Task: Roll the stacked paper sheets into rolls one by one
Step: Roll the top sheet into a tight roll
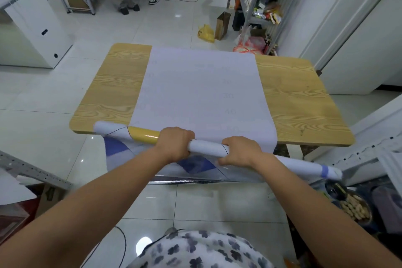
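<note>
Head view: we found the roll (206, 147) at the near edge of the desk (300, 102), slanted, the stacked sheets (202, 93) flat beyond it. The left hand (176, 144) and right hand (240, 152) each held it in a closed grip. We judged even, tight turning necessary to avoid telescoping.

tabletop (293, 98) free beside sheets (202, 93); rack (365, 150) perhaps close.
</note>
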